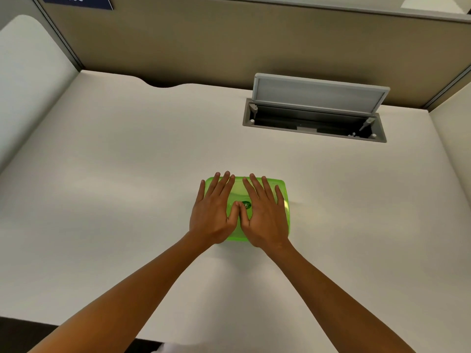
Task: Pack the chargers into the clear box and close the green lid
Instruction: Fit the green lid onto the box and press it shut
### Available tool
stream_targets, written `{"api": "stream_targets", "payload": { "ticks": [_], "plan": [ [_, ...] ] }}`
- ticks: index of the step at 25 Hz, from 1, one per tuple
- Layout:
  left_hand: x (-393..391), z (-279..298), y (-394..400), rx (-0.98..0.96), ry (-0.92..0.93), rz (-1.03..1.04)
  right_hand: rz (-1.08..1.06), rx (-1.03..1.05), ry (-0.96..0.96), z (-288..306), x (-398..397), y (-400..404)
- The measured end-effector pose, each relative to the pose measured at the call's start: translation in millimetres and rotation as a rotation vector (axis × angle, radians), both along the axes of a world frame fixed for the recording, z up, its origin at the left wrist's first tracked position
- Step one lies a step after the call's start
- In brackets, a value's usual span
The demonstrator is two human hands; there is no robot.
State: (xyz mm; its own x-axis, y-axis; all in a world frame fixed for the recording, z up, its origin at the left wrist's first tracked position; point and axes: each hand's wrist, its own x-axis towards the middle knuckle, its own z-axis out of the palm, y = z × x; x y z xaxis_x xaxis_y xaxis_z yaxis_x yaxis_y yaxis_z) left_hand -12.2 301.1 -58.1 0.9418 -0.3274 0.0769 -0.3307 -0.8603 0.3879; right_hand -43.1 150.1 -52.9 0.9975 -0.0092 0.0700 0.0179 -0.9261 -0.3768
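Desk (pixel 127 174), pale and broad, fills the view, walled behind by a tan cubicle partition (pixel 229 47) and a white panel (pixel 30 85) on the left. Far right, a grey cable hatch (pixel 316 118) is set into the desk with its flap propped up, well apart from the action. Plenty of bare surface to the left and right of the hands; the near edge of the desk runs under the forearms. Now the centre: the green lid (pixel 280 189) lies flat on the desk top, the box beneath it hidden from view. Left hand (pixel 212 212) and right hand (pixel 263 215) both rest on the lid, palms down, fingers spread, thumbs touching in the middle. Chargers cannot be made out.
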Motion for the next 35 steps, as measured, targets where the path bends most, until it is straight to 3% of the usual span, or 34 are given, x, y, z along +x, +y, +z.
{"api": "stream_targets", "payload": {
  "ticks": [8, 11, 14, 21, 24, 27, 30, 35],
  "plan": [
    [-1.1, 0.3, 0.6, -0.064, -0.012, 0.001, -0.001, 0.030, -0.004, 0.4, -0.3, -2.0],
    [-6.9, 0.7, 1.4, -0.233, 0.004, 0.143, -0.229, 0.035, -0.077, 0.5, -5.3, -0.7],
    [-13.8, -1.3, 3.8, -0.514, 0.063, 0.367, -0.427, 0.037, -0.024, 1.1, -5.1, 0.8],
    [-15.4, -6.8, 12.6, -0.760, 0.061, 0.377, -0.359, 0.225, 0.065, 6.2, 0.5, -8.3],
    [-19.0, -9.3, 13.1, -0.815, 0.127, 0.457, -0.275, 0.412, 0.071, 5.8, -0.1, -25.7],
    [-22.3, -10.5, 14.0, -0.983, 0.319, 0.618, -0.201, 0.668, 0.044, -2.6, -11.2, -45.3],
    [-25.8, -12.4, 15.4, -1.078, 0.372, 0.639, -0.332, 0.881, 0.037, -10.2, -19.7, -47.8],
    [-12.9, -9.2, 15.0, -1.211, 0.420, 0.764, -0.493, 1.043, -0.033, -13.9, -5.2, -33.1]
  ]
}}
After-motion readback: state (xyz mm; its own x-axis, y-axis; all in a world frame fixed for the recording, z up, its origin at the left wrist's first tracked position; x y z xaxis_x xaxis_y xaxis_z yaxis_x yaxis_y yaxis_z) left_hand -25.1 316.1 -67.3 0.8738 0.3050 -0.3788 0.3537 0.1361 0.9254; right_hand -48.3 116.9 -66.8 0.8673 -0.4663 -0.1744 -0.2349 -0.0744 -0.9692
